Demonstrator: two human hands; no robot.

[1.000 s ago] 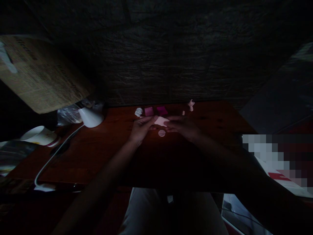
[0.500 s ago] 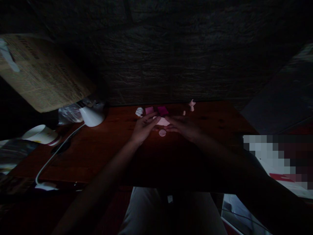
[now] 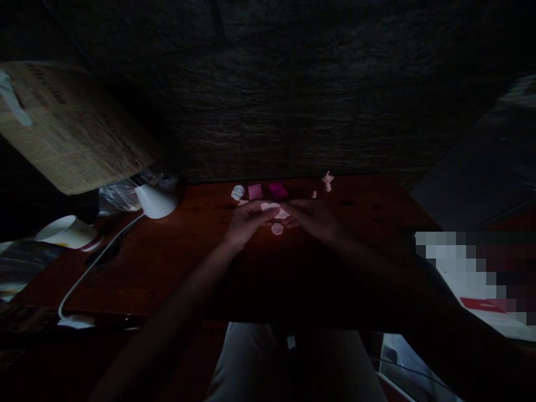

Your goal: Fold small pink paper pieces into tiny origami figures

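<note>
Between both hands is a flat, pale pink piece of modelling clay (image 3: 270,206) with a wavy edge. My left hand (image 3: 244,224) pinches its left side, thumb on top. On the right side, the thumb and fingers of my right hand (image 3: 315,219) close on the same piece. Just below it on the table lies a small round pale pink disc (image 3: 277,228). Behind the hands are a white crumpled lump (image 3: 238,192), a pink square (image 3: 255,191) and a magenta square (image 3: 277,190). Dim light hides most fingertips.
A small pale pink forked shape (image 3: 328,181) stands at the back right, near a tiny pink bit (image 3: 314,195). Left on the wooden table (image 3: 167,262) are a white lamp-like cone (image 3: 156,201) with a cable, a paper cup (image 3: 69,231) and a printed paper bag (image 3: 79,128).
The clay's edge looks more wavy now, and my fingers have shifted slightly along it. My left thumb lies further over the piece. The disc and other pieces have stayed in place.
</note>
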